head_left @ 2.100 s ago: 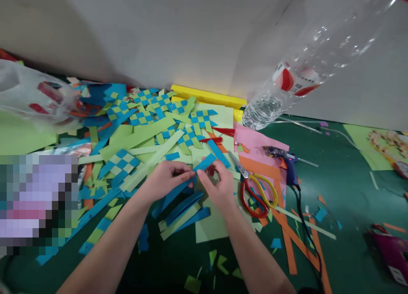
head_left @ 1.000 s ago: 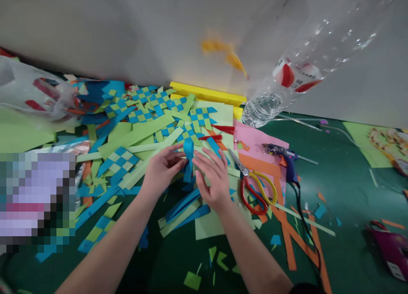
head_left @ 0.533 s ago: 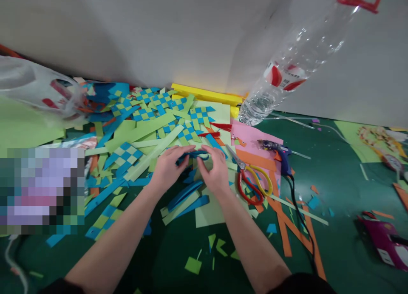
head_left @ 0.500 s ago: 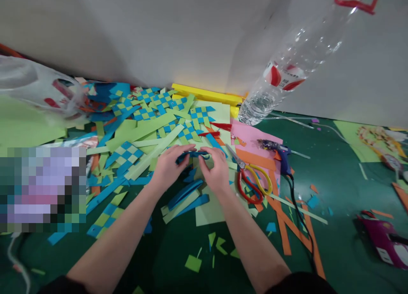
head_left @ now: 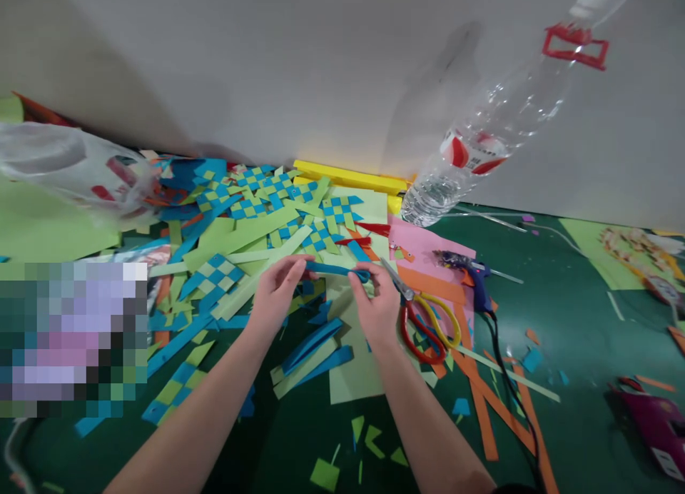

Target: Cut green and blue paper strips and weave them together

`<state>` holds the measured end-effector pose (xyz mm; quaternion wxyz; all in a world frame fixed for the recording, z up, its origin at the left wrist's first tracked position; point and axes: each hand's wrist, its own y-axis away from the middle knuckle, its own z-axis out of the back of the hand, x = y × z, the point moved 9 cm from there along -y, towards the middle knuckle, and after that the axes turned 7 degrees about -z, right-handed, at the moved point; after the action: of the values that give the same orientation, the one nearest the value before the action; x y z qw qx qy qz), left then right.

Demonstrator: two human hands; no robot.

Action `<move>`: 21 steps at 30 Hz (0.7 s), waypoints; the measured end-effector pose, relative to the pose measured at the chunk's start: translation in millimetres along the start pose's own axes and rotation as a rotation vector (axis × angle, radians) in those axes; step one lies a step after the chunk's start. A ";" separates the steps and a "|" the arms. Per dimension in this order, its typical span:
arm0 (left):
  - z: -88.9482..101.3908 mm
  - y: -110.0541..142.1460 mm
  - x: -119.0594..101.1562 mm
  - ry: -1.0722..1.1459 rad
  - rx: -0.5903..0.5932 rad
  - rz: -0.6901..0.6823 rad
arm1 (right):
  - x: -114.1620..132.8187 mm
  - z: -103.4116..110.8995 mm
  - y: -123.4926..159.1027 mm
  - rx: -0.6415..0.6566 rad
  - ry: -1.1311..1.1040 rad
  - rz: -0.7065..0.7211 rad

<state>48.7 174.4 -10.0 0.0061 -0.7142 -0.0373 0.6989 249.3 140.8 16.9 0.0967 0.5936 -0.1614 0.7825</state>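
Note:
Both hands pinch a folded blue paper strip [head_left: 337, 270] and hold it level just above the table. My left hand [head_left: 278, 294] grips its left end. My right hand [head_left: 377, 305] grips the right end, where the strip folds back on itself. Under the hands lie more loose blue strips [head_left: 313, 344] and a light green sheet [head_left: 353, 369]. Behind them spreads a heap of woven blue-and-green paper pieces [head_left: 278, 201].
Red and yellow scissors [head_left: 425, 315] lie right of my right hand on pink and orange paper. A blue glue gun [head_left: 474, 280] with a black cord sits beyond. A clear plastic bottle [head_left: 481, 144] leans on the wall. A plastic bag [head_left: 69, 169] lies far left, on the green mat [head_left: 578, 323].
The blue strip stood upright between my hands a second ago. It is now folded over and stretched level, and my hands have moved apart along it.

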 end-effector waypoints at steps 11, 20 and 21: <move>-0.1 -0.3 3.8 -0.168 0.040 0.088 | -19.3 -2.2 -3.4 0.029 -0.077 -0.141; 6.0 -3.1 0.0 -0.281 0.024 0.067 | -15.8 -9.1 -4.3 0.123 -0.041 -0.112; 6.7 -3.3 -0.7 -0.292 0.020 0.060 | -13.3 -10.8 -4.6 0.147 -0.018 -0.091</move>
<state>41.9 177.3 -9.2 -0.0134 -0.6056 -0.0094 0.7956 244.9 149.6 2.1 0.0869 0.6129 -0.0772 0.7816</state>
